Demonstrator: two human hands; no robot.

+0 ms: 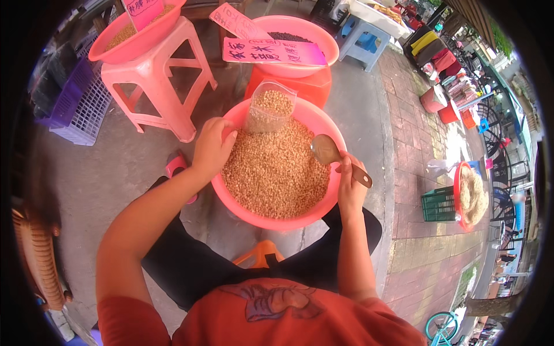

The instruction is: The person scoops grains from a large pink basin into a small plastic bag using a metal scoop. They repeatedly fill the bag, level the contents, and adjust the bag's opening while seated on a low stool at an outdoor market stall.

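Note:
A large pink plastic basin (277, 223) filled with tan grain (277, 173) stands between my knees. My right hand (352, 186) grips the handle of a metal ladle (326, 149), whose bowl hangs over the right side of the grain. At the basin's upper left edge is my left hand (212, 145), thumb and forefinger apart with nothing between them; whether it touches the rim I cannot tell. Just beyond those fingertips, a clear plastic measuring cup (269, 108) rests in the grain near the far rim. Grain shows inside the cup.
Behind stands another pink basin (331, 45) of dark grain, crossed by pink handwritten signs (277, 52). A pink stool (149, 75) carries a third basin (101, 47). A purple crate (71, 95) is at left. Right are a blue stool (368, 39) and a green crate (438, 205).

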